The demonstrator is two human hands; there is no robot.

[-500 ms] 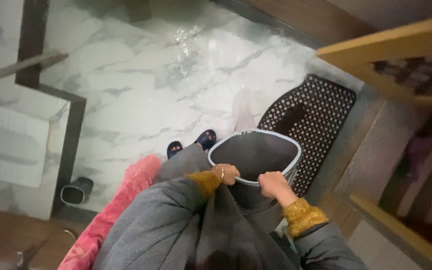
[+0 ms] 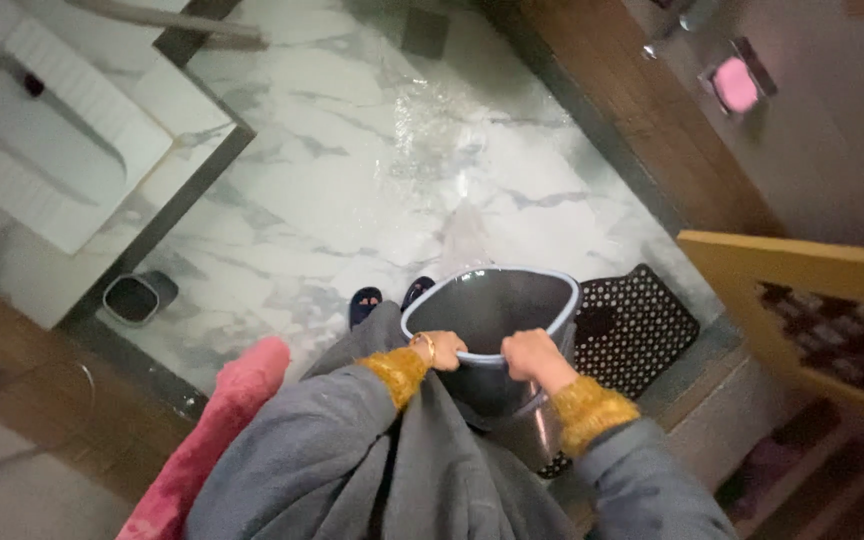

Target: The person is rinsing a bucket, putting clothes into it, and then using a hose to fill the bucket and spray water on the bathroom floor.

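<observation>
Marble floor (image 2: pixel 292 190), white with grey veining, fills the far half of the view and shines wet, with a stream of water (image 2: pixel 462 215) spilling onto it beyond the bucket. A white squat toilet pan (image 2: pixel 47 130) sits in a raised platform at far left, edged by a dark border. Brown wall panelling (image 2: pixel 642 130) runs along the right, and a yellow door edge (image 2: pixel 802 270) stands at near right. A dark perforated mat (image 2: pixel 642 330) lies right of the bucket.

Grey bucket (image 2: pixel 497 310), tilted away from the person, is held over the sandalled feet (image 2: pixel 384 298). Left hand (image 2: pixel 440 350) is closed over the near rim; right hand (image 2: pixel 530 355) is likewise closed over the rim just beside it.

Risk, as judged: the wet, polished floor could cause a slip, and wet fingers on a thin rim could let the bucket drop onto the feet. A small dark cup (image 2: pixel 137 297) stands at near left.
</observation>
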